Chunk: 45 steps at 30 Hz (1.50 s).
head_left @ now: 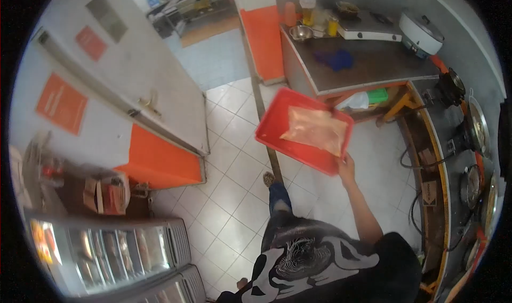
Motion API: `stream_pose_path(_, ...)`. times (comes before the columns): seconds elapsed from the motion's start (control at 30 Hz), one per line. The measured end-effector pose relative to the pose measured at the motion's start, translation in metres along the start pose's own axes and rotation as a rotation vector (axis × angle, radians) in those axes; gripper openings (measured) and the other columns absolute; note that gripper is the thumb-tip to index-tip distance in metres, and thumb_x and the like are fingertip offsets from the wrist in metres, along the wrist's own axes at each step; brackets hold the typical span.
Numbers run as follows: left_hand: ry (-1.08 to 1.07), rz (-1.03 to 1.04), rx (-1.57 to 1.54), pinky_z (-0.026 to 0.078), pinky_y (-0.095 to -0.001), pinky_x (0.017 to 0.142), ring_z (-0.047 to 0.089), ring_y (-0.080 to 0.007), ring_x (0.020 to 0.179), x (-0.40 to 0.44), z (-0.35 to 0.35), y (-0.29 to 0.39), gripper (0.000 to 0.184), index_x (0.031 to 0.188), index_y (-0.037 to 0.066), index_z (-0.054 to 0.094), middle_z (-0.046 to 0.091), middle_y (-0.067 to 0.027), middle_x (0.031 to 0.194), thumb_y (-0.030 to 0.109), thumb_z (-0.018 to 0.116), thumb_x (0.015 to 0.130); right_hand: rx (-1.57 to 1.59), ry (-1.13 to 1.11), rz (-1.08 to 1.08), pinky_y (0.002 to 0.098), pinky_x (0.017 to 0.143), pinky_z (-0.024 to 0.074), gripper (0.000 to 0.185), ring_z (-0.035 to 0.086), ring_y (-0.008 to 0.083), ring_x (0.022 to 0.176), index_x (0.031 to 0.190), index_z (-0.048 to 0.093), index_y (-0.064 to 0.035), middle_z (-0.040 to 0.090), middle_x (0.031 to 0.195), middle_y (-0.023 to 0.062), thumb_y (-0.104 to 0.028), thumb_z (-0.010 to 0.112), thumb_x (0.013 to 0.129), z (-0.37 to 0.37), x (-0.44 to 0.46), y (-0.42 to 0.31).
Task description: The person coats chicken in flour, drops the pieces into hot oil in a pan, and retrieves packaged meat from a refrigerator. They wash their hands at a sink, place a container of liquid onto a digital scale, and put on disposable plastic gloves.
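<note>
A red tray [270,126] is held out over the tiled floor, tilted, with a clear plastic bag of pale contents [314,127] lying in it. My right hand [345,167] grips the tray's near right corner, fingers wrapped at the rim. Low beside the dark patterned shirt, my left hand [242,283] shows only in small part; its fingers are too small to make out.
A counter [373,71] at the upper right bears a blue cloth [341,59], a steel bowl [301,33] and a white cooker [421,34]. Burners and pans line the right side. A door [160,74] stands left, above glass-fronted fridges [114,255].
</note>
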State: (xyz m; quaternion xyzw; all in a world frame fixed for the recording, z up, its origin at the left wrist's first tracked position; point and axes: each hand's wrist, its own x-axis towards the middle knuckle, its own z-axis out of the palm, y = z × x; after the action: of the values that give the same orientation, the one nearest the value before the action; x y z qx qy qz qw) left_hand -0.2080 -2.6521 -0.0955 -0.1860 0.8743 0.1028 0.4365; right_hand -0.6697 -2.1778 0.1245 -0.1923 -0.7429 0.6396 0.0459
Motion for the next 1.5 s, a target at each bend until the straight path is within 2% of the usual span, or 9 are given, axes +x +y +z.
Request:
stream_pose_path(0.17, 0.608, 0.008, 0.083, 0.052, -0.0427, 0.070, 0.066, -0.0309, 0.086, 0.175, -0.158, 0.016, 0.012, 0.080, 0.002, 0.063, 0.067, -0.0160, 0.083, 0.014, 0.059, 0.079, -0.040, -0.047, 0.009, 0.0304, 0.083, 0.0470, 0.041, 0.059, 0.0198, 0.099, 0.123, 0.054, -0.0024, 0.062, 0.111, 0.0124, -0.005, 0.054, 0.083, 0.125, 0.104, -0.035)
stream_pose_path(0.2, 0.763, -0.157, -0.881, 0.051, -0.0391, 0.076, 0.064, -0.0294, 0.092, 0.213, -0.237, 0.051, 0.019, 0.095, 0.000, 0.064, 0.067, -0.0171, 0.093, 0.015, 0.061, 0.083, -0.088, -0.042, -0.032, 0.0304, 0.082, 0.0474, 0.041, 0.059, 0.0199, 0.098, 0.123, 0.054, -0.0021, 0.062, 0.110, 0.0127, -0.004, 0.054, 0.082, 0.152, 0.130, -0.043)
stream_pose_path(0.23, 0.989, 0.125, -0.903, 0.050, -0.0365, 0.082, 0.063, -0.0278, 0.095, 0.221, -0.341, 0.092, 0.026, 0.107, -0.001, 0.062, 0.065, -0.0167, 0.102, 0.016, 0.060, 0.088, -0.141, -0.037, -0.074, 0.0304, 0.082, 0.0478, 0.041, 0.060, 0.0200, 0.097, 0.123, 0.054, -0.0017, 0.063, 0.109, 0.0130, -0.004, 0.054, 0.082, 0.179, 0.154, -0.047)
stream_pose_path(0.33, 0.866, 0.556, -1.212, 0.048, -0.0308, 0.088, 0.062, -0.0206, 0.099, 0.223, -0.616, 0.196, 0.029, 0.117, -0.003, 0.054, 0.063, -0.0144, 0.110, 0.009, 0.056, 0.091, -0.162, -0.034, -0.125, 0.0318, 0.084, 0.0465, 0.039, 0.060, 0.0206, 0.099, 0.120, 0.054, -0.0007, 0.063, 0.106, 0.0131, -0.002, 0.054, 0.081, 0.240, 0.204, -0.085)
stream_pose_path(0.5, 0.633, 0.958, -1.124, 0.050, -0.0295, 0.084, 0.060, -0.0170, 0.098, 0.297, -0.868, 0.297, 0.032, 0.119, 0.001, 0.052, 0.061, -0.0097, 0.107, 0.011, 0.060, 0.089, -0.226, -0.096, -0.118, 0.0335, 0.083, 0.0467, 0.032, 0.060, 0.0214, 0.095, 0.113, 0.055, 0.0000, 0.063, 0.104, 0.0120, -0.002, 0.054, 0.081, 0.351, 0.306, -0.121)
stream_pose_path(0.73, 0.473, 0.777, -0.972, 0.046, -0.0388, 0.091, 0.056, -0.0283, 0.110, 0.509, -1.020, 0.351, 0.073, 0.126, -0.004, 0.044, 0.056, -0.0201, 0.120, 0.037, 0.076, 0.075, -0.266, -0.251, -0.147, 0.0332, 0.082, 0.0471, 0.028, 0.062, 0.0228, 0.091, 0.110, 0.057, -0.0005, 0.064, 0.096, 0.0139, -0.006, 0.054, 0.082, 0.513, 0.485, -0.156)
stream_pose_path(0.9, 0.272, 0.535, -1.220, 0.047, -0.0339, 0.089, 0.057, -0.0231, 0.107, 0.570, -1.123, 0.338, 0.065, 0.127, -0.001, 0.044, 0.057, -0.0172, 0.120, 0.029, 0.075, 0.078, -0.227, -0.384, -0.124, 0.0361, 0.079, 0.0482, 0.029, 0.063, 0.0251, 0.089, 0.108, 0.057, -0.0011, 0.065, 0.093, 0.0168, -0.010, 0.055, 0.080, 0.635, 0.593, -0.210)
stream_pose_path(1.1, 0.392, 0.670, -1.436, 0.046, -0.0319, 0.091, 0.056, -0.0193, 0.107, 0.682, -1.249, 0.313, 0.059, 0.129, 0.000, 0.044, 0.057, -0.0110, 0.119, 0.019, 0.072, 0.081, -0.310, -0.451, -0.314, 0.0386, 0.070, 0.0484, 0.029, 0.064, 0.0307, 0.079, 0.104, 0.056, -0.0019, 0.063, 0.088, 0.0213, -0.011, 0.056, 0.077, 0.785, 0.739, -0.259)
stream_pose_path(1.5, 0.539, 0.627, -1.741, 0.053, -0.0285, 0.075, 0.056, -0.0163, 0.104, 0.907, -1.544, 0.237, 0.064, 0.138, 0.004, 0.037, 0.056, -0.0089, 0.119, 0.011, 0.068, 0.082, -0.391, -0.514, -0.290, 0.0316, 0.080, 0.0486, 0.040, 0.062, 0.0194, 0.091, 0.119, 0.055, -0.0016, 0.065, 0.101, 0.0120, -0.006, 0.053, 0.079, 1.085, 0.975, -0.357)
